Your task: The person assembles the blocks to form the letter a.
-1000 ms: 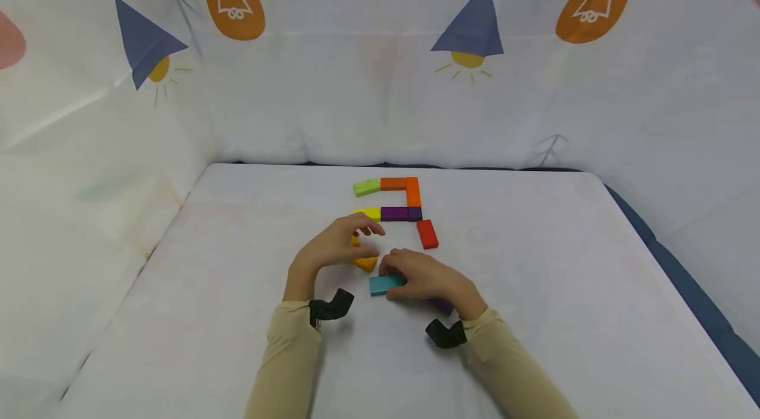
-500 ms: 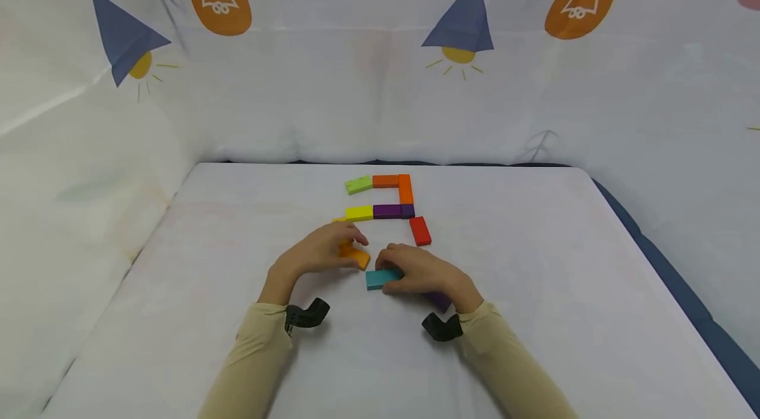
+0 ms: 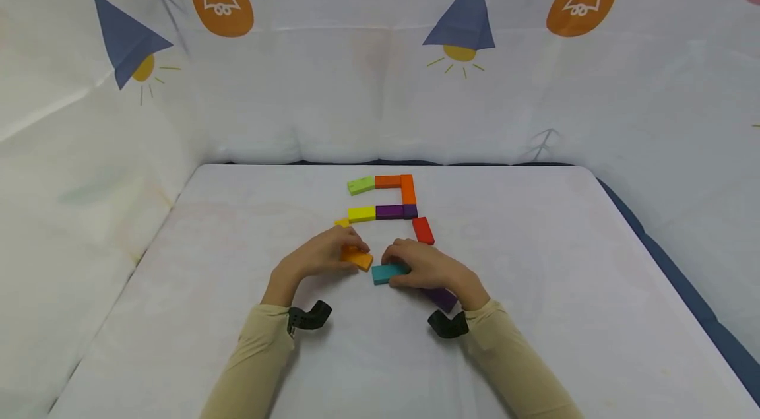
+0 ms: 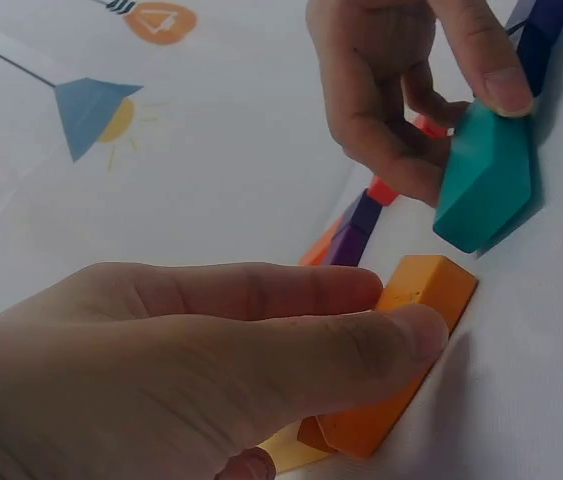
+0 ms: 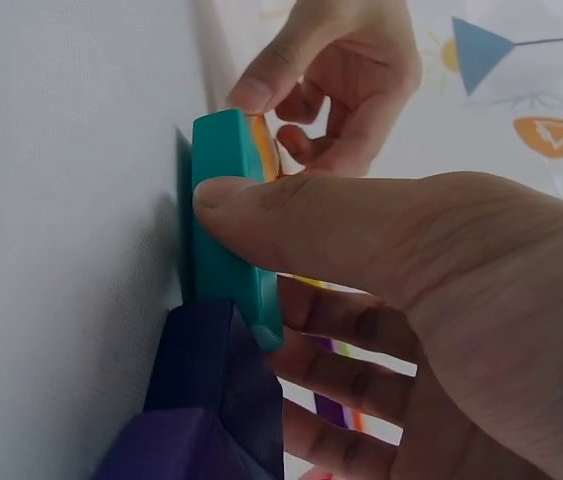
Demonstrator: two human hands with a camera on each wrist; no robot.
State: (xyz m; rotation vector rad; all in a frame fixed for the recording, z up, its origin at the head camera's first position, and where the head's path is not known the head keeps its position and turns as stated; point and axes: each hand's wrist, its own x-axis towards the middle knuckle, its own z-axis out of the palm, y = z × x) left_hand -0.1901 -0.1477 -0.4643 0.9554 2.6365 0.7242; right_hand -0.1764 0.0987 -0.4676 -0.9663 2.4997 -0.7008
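Observation:
My left hand (image 3: 317,255) pinches an orange block (image 4: 426,284) between thumb and index finger; the block lies on the table. To its right, my right hand (image 3: 436,268) holds a teal block (image 3: 386,273), thumb on the near side and fingers on the far side. A narrow gap separates the near ends of the orange and teal blocks. A dark purple block (image 3: 441,299) lies partly under the right hand, close to the teal block's other end. Behind the left hand, a yellow-orange block (image 3: 341,223) is mostly covered.
Further back, a row runs from a lime green block (image 3: 361,185) to orange blocks (image 3: 408,189). In front of it lie a yellow block (image 3: 362,214), purple blocks (image 3: 390,212) and a tilted red block (image 3: 423,231). A white sheet hangs behind the white table (image 3: 196,313).
My left hand has come down and left onto the orange block and now pinches it. The right hand stays on the teal block, with little movement. The head view has shifted slightly.

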